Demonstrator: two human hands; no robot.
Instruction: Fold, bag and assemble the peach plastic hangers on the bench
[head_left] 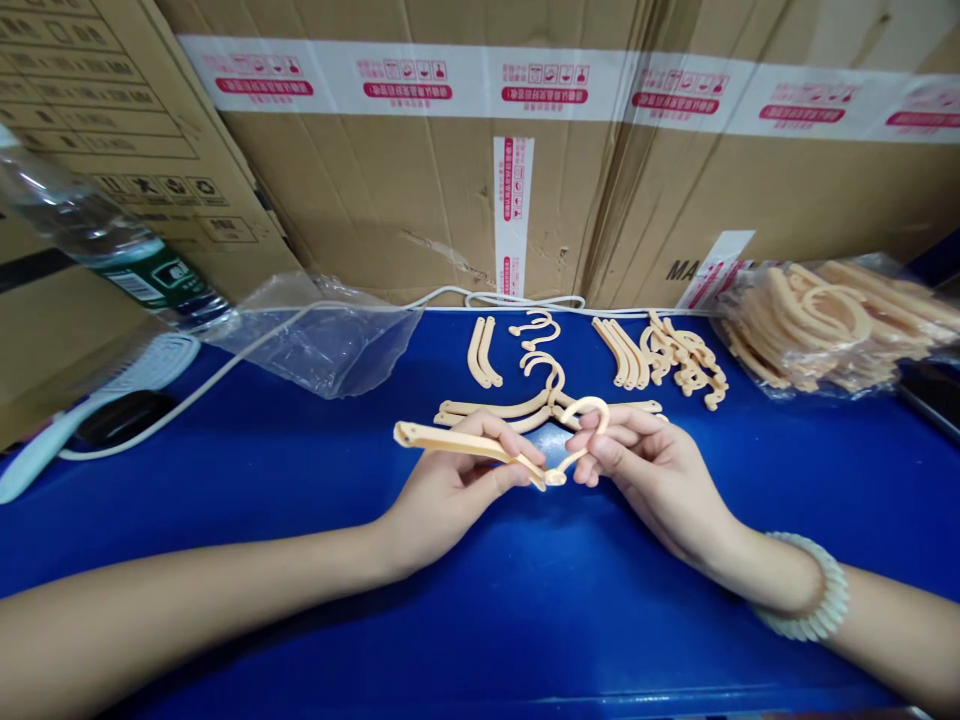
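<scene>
My left hand (465, 485) grips a cream plastic hanger arm (450, 441), its free end pointing left. Between the fingers of my right hand (652, 465) is a cream hanger hook (592, 408), curl upward. The hook's lower end meets the inner end of the arm; whether they are joined I cannot tell. Just behind my hands lie hangers (502, 408) with hooks and arms together, partly covered by my fingers. Farther back are two loose arms (484, 352), a few loose hooks (540, 328), several more arms (621, 352) and a pile of hooks (686, 358).
A clear bag of hanger parts (832, 325) sits at the back right. At the left are a water bottle (142, 265), an empty plastic bag (330, 335), a pale hairbrush (112, 400) and a white cable (262, 355). Cardboard boxes (420, 190) stand behind the blue table (480, 620).
</scene>
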